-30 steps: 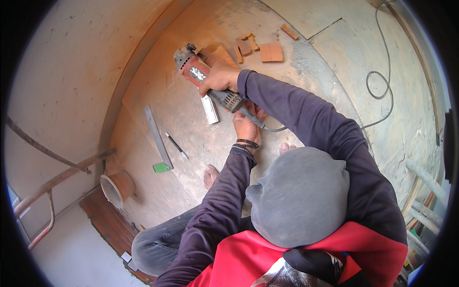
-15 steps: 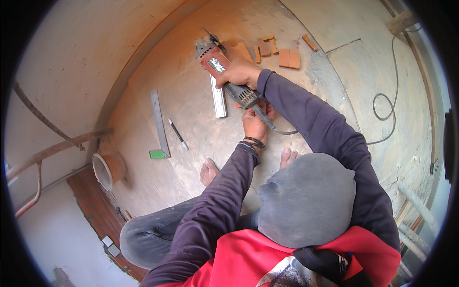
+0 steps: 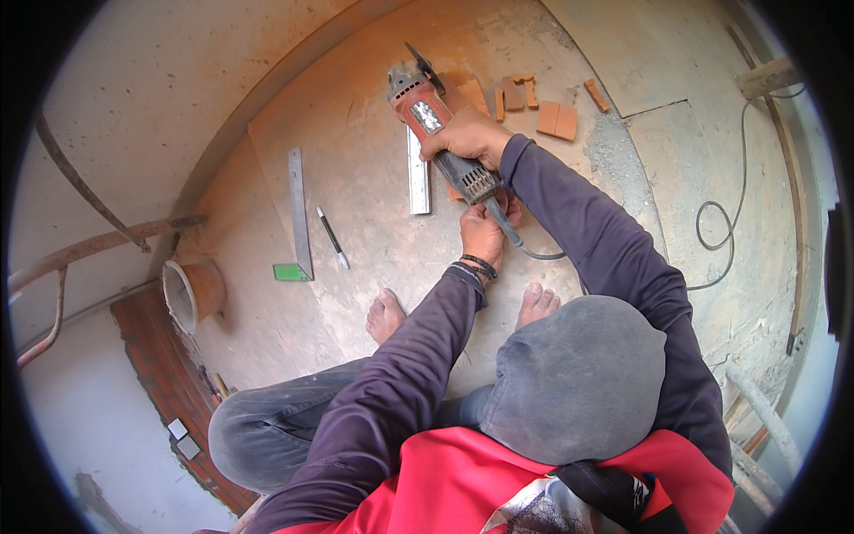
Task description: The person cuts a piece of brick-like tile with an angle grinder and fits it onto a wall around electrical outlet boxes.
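My right hand point(image 3: 473, 139) is wrapped round the body of a red and black angle grinder point(image 3: 422, 110), its disc end pointing away from me. Below the grinder's rear end, by its cord, my left hand point(image 3: 483, 233) has its fingers drawn together. What they pinch is hidden. A small orange edge point(image 3: 453, 192) shows beside that rear end. Partly under the grinder, a metal straight strip point(image 3: 418, 182) lies on the floor. To the left rest a try square point(image 3: 300, 214) with a green stock and a black-and-white marker pen point(image 3: 333, 237).
Several orange tile pieces point(image 3: 557, 120) lie beyond my right hand. An orange bucket point(image 3: 206, 287) lies tipped at the left, near metal tubes point(image 3: 107, 251). The grinder's cord point(image 3: 732, 227) loops along the right. My bare feet point(image 3: 385, 314) and bent knees are close below.
The view has shifted slightly, so most floor things appear a little displaced. Both hands keep the same hold, and the grinder stays almost in place.
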A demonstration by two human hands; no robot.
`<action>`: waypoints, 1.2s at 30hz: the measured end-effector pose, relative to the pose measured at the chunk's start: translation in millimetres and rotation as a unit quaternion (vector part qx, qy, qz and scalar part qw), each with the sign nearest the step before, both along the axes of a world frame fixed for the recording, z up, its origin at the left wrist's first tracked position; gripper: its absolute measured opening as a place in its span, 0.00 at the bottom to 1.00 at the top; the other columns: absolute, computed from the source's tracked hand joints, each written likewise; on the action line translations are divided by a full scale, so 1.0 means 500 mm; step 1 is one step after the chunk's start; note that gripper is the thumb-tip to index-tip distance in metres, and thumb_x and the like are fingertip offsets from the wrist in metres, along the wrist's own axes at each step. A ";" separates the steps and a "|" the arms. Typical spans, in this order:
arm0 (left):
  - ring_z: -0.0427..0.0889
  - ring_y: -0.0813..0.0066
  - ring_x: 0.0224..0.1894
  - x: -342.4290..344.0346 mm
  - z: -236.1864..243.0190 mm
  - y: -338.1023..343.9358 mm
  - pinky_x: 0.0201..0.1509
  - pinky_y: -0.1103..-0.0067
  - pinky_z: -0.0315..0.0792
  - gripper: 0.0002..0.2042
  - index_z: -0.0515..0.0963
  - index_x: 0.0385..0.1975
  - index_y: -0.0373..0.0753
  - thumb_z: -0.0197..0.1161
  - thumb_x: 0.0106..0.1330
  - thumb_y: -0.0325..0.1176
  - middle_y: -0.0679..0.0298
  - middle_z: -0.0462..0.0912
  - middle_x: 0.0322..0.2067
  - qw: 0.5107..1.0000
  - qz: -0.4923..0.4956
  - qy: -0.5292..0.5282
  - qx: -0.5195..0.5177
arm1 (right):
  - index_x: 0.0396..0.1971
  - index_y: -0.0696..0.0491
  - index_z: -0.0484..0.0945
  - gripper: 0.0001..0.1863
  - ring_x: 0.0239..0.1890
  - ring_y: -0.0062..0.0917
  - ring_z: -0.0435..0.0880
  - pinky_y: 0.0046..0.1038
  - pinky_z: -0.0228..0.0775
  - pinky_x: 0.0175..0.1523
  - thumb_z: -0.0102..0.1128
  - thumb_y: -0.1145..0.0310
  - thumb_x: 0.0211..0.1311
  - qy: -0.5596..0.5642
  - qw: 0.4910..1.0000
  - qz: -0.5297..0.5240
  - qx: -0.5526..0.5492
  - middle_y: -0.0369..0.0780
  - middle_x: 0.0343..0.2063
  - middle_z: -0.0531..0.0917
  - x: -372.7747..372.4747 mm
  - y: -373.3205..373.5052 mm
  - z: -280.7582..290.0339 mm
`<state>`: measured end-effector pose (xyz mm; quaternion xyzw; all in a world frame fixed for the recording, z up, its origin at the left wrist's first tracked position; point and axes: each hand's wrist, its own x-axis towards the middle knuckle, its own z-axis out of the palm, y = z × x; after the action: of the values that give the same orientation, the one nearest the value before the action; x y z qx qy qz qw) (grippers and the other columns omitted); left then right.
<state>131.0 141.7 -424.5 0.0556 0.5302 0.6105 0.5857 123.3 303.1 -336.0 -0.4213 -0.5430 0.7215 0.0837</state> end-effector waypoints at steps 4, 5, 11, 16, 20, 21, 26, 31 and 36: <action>0.85 0.70 0.44 -0.001 -0.005 -0.001 0.50 0.76 0.83 0.10 0.77 0.47 0.31 0.63 0.69 0.25 0.58 0.83 0.44 1.000 0.026 -0.007 0.004 | 0.33 0.70 0.82 0.22 0.23 0.26 0.83 0.30 0.75 0.27 0.79 0.70 0.42 -0.005 1.000 0.014 -0.020 0.45 0.28 0.84 -0.001 0.000 0.018; 0.86 0.70 0.42 0.000 -0.005 0.000 0.48 0.77 0.84 0.11 0.77 0.48 0.27 0.63 0.68 0.22 0.55 0.85 0.43 0.999 0.039 -0.011 0.006 | 0.33 0.70 0.82 0.22 0.23 0.26 0.83 0.30 0.76 0.27 0.79 0.70 0.43 -0.009 0.999 0.017 -0.030 0.45 0.28 0.84 0.000 0.001 0.019; 0.86 0.70 0.42 -0.002 -0.009 0.000 0.48 0.77 0.84 0.10 0.78 0.47 0.27 0.62 0.68 0.22 0.55 0.85 0.43 0.999 0.043 -0.020 0.004 | 0.33 0.71 0.81 0.22 0.22 0.27 0.83 0.31 0.76 0.26 0.79 0.70 0.43 -0.015 0.998 0.019 -0.051 0.46 0.28 0.84 -0.002 0.001 0.019; 0.86 0.70 0.42 0.000 -0.006 0.003 0.48 0.76 0.84 0.10 0.78 0.47 0.28 0.63 0.67 0.20 0.55 0.85 0.43 0.999 0.043 -0.025 0.001 | 0.33 0.71 0.81 0.21 0.23 0.27 0.84 0.31 0.76 0.26 0.79 0.70 0.44 -0.011 0.999 0.022 -0.022 0.46 0.28 0.84 -0.003 0.003 0.007; 0.86 0.70 0.41 -0.002 -0.003 0.004 0.48 0.77 0.84 0.10 0.78 0.47 0.28 0.64 0.66 0.20 0.55 0.85 0.43 0.999 0.042 -0.026 -0.011 | 0.35 0.70 0.82 0.24 0.25 0.28 0.85 0.30 0.78 0.32 0.79 0.68 0.40 -0.025 0.999 0.027 -0.016 0.47 0.31 0.86 -0.001 0.003 -0.002; 0.86 0.70 0.41 -0.003 -0.003 0.004 0.48 0.77 0.85 0.10 0.78 0.47 0.28 0.64 0.67 0.20 0.55 0.85 0.43 0.999 0.041 -0.025 -0.007 | 0.35 0.70 0.81 0.23 0.25 0.27 0.85 0.30 0.78 0.31 0.79 0.69 0.41 -0.024 0.999 0.025 -0.012 0.47 0.30 0.86 -0.002 0.002 -0.002; 0.87 0.70 0.41 -0.004 -0.008 0.003 0.48 0.76 0.85 0.11 0.77 0.48 0.28 0.62 0.68 0.20 0.55 0.85 0.44 0.999 0.041 -0.025 -0.007 | 0.36 0.71 0.81 0.22 0.24 0.26 0.83 0.30 0.77 0.27 0.78 0.71 0.44 -0.013 0.999 0.023 -0.038 0.46 0.29 0.84 -0.003 0.001 0.008; 0.84 0.71 0.43 -0.004 -0.009 0.000 0.49 0.77 0.83 0.09 0.77 0.47 0.32 0.63 0.70 0.27 0.58 0.83 0.44 1.000 0.025 -0.014 -0.001 | 0.37 0.69 0.81 0.23 0.24 0.26 0.83 0.30 0.76 0.28 0.79 0.71 0.43 -0.001 0.999 0.010 -0.045 0.46 0.30 0.85 0.003 -0.001 0.024; 0.83 0.72 0.43 -0.004 -0.006 -0.003 0.49 0.77 0.82 0.09 0.78 0.46 0.34 0.63 0.71 0.30 0.60 0.82 0.44 1.000 0.016 -0.006 0.002 | 0.37 0.69 0.81 0.23 0.24 0.26 0.83 0.30 0.76 0.27 0.79 0.70 0.43 0.003 0.999 0.012 -0.044 0.46 0.29 0.84 0.003 0.000 0.022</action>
<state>129.1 140.2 -427.4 0.0445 0.5264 0.6214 0.5786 125.0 303.0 -324.8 -0.4160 -0.5154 0.7469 0.0585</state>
